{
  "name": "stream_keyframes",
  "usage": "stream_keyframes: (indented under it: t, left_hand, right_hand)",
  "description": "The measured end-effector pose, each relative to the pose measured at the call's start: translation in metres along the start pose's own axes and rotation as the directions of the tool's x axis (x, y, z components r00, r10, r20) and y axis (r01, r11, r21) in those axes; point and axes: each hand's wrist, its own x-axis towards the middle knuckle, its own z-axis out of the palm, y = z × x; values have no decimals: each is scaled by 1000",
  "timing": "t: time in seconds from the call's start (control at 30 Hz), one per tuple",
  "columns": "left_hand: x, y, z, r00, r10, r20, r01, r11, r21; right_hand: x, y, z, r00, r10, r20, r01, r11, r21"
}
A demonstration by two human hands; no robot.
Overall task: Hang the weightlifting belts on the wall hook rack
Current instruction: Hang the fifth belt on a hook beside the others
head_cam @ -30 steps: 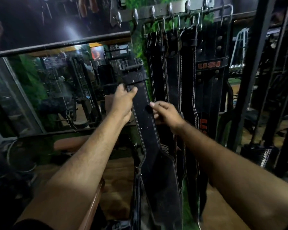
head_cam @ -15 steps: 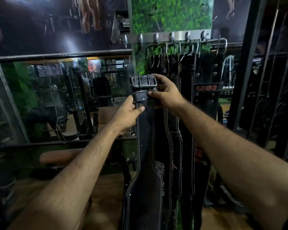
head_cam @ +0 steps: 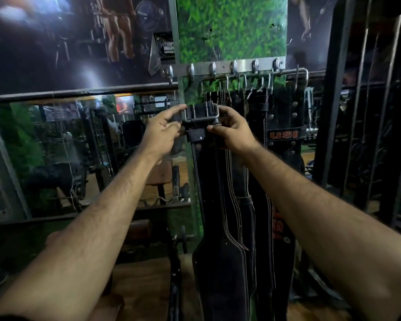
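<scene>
A dim gym interior. A green leaf-patterned wall panel (head_cam: 232, 28) fills the upper centre of the frame. To its left hangs a dark glossy bodybuilding poster (head_cam: 79, 38) with a bright light glare. Below it, a large wall mirror (head_cam: 63, 154) at centre left reflects gym machines. A black metal grille (head_cam: 368, 126) stands at right. A brown wooden floor (head_cam: 148, 281) shows along the bottom.
</scene>
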Motion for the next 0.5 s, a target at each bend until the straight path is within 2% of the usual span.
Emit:
stream_keyframes:
  t: [0.1,0.17,0.23,0.37,0.5]
  left_hand:
    - [7,-2,3,997,73,-13,-73,997,34]
    - [17,-3,2,990,123,-69,-117,989,87]
    - [27,0,5,979,120,-164,-102,988,117]
    - [51,15,12,930,-46,-364,8,994,-106]
    - [81,12,17,907,-283,-313,186,934,-304]
  right_hand:
    - [8,-1,-1,1000,-29,-3,29,1000,-5]
    - [13,-5,1,999,-40,0,40,999,-28]
    - [18,-11,3,999,-49,7,49,998,-39]
    - [30,-16,16,996,-86,14,86,994,-66]
    - [49,-16,25,990,-119,-75,113,990,-81]
